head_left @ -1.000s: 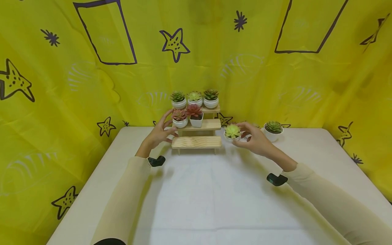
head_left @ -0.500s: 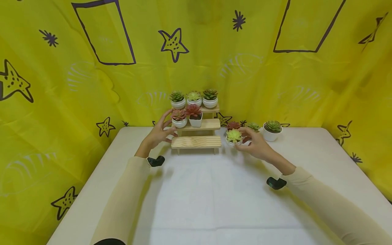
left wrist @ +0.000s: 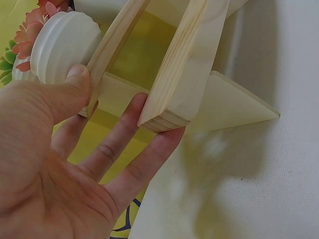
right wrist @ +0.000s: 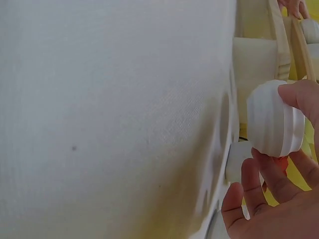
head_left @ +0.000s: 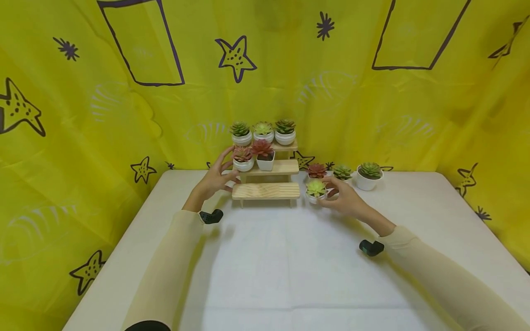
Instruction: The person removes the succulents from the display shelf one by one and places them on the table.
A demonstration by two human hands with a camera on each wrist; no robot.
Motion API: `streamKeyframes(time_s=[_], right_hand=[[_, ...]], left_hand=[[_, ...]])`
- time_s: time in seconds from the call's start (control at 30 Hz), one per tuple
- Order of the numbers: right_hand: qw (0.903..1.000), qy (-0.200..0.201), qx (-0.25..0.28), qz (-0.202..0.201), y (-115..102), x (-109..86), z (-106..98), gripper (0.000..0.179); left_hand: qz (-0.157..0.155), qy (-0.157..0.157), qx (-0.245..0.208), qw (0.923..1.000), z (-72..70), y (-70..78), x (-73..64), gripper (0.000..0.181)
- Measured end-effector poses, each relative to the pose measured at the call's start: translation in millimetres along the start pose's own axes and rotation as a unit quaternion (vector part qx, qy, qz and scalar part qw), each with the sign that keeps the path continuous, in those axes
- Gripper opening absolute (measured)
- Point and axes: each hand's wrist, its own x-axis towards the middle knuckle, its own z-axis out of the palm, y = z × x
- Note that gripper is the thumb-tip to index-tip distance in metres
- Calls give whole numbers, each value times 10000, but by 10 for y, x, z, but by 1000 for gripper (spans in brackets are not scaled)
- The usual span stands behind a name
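Note:
My right hand (head_left: 347,198) holds a small light-green potted succulent (head_left: 316,188) by its ribbed white pot (right wrist: 271,119), just right of a three-step wooden plant stand (head_left: 267,191). Thumb and fingers sit on opposite sides of the pot. At the stand's left end, my left hand (head_left: 212,183) grips the middle step: in the left wrist view its thumb (left wrist: 75,92) lies on the board's end, with a finger under it, and other fingertips touch the lowest step. On that middle step stand a pink succulent (head_left: 243,158) and a red succulent in a square pot (head_left: 265,156).
Three potted succulents fill the top step, one of them a dark-green succulent (head_left: 285,131). Behind my right hand stand a dark-red succulent (head_left: 317,170), a green one and a larger green potted succulent (head_left: 370,175). A yellow curtain (head_left: 273,92) hangs behind the white table (head_left: 248,266).
My right hand has brought the light-green succulent lower and slightly nearer to me, uncovering the dark-red and green succulents behind it. The left hand stays at the stand.

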Motion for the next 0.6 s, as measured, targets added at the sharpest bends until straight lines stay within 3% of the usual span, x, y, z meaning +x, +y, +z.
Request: streamKeyframes(time_s=[0.6], right_hand=[[9999,-91,-99,-30,127,44,27,63]], left_hand=[[-40,18,90,9999,6,8,2,79]])
